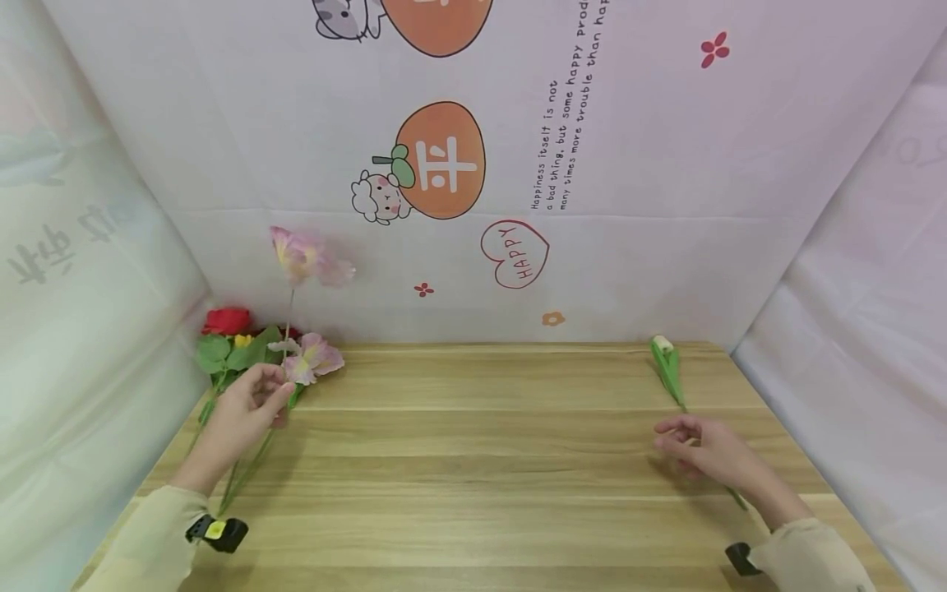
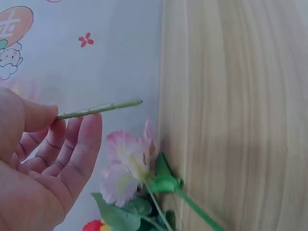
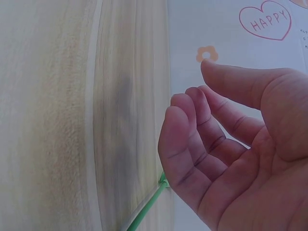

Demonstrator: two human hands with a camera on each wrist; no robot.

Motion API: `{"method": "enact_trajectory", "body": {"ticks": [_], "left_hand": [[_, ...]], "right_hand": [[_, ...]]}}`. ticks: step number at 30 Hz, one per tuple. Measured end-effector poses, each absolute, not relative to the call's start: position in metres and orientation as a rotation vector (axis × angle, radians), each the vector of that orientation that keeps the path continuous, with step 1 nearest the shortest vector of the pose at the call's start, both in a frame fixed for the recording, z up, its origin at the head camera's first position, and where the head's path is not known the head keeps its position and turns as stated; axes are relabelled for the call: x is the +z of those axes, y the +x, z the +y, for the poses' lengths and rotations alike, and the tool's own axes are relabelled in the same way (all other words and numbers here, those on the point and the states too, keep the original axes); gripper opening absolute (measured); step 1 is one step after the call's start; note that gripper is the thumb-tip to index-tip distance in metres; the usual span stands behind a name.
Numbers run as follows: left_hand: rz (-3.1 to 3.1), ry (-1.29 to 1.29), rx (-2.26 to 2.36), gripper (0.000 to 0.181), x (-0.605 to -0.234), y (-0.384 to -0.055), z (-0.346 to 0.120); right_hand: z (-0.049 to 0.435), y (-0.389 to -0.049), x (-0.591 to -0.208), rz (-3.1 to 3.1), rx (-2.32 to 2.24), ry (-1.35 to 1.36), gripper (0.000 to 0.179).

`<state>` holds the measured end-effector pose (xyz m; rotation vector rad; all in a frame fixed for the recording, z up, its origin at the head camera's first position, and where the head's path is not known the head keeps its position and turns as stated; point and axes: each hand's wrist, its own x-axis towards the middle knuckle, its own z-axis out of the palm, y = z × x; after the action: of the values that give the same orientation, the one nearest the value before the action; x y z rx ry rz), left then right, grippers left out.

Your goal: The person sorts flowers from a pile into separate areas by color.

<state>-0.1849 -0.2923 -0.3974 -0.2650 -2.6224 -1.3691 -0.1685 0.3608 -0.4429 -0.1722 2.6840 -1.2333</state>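
Note:
In the head view my left hand [image 1: 247, 407] pinches the thin stem of a pink artificial flower [image 1: 299, 256] and holds it upright above the table's left side. The left wrist view shows the stem [image 2: 103, 109] between thumb and fingertips, its cut end free. A second pink flower [image 1: 314, 359] lies just beyond that hand. My right hand [image 1: 706, 448] hovers over a white tulip [image 1: 663, 345] on the right; its fingers are loosely bent, with nothing between thumb and fingertips in the right wrist view. Part of the tulip's green stem [image 3: 147, 207] passes below that hand.
A red rose [image 1: 226, 320] with green leaves and a small yellow bloom [image 1: 242, 339] lies at the table's back left corner. Their stems run toward the front. White printed cloth [image 1: 629, 271] rises behind the wooden table [image 1: 473, 477] and along both sides.

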Motion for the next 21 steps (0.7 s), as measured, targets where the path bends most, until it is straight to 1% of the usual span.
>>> {"method": "enact_trajectory", "body": {"ticks": [4, 8, 12, 19, 21], "left_hand": [[-2.564, -0.245, -1.578, 0.039, -0.394, -0.188, -0.283], [-2.496, -0.239, -1.727, 0.036, -0.393, -0.193, -0.275], [-2.459, -0.237, -1.813, 0.033, -0.392, -0.197, -0.268], [-2.467, -0.226, -1.911, 0.041, -0.393, -0.206, -0.254], [-2.482, -0.226, -1.907, 0.041, -0.394, -0.209, -0.248]], "right_hand": [[0.361, -0.170, -0.444, 2.682, -1.241, -0.191, 0.040], [0.360, -0.171, -0.445, 2.678, -1.252, -0.206, 0.041], [0.359, -0.171, -0.445, 2.664, -1.261, -0.205, 0.041], [0.356, -0.172, -0.446, 2.636, -1.281, -0.248, 0.039], [0.355, -0.173, -0.447, 2.622, -1.294, -0.270, 0.038]]}}
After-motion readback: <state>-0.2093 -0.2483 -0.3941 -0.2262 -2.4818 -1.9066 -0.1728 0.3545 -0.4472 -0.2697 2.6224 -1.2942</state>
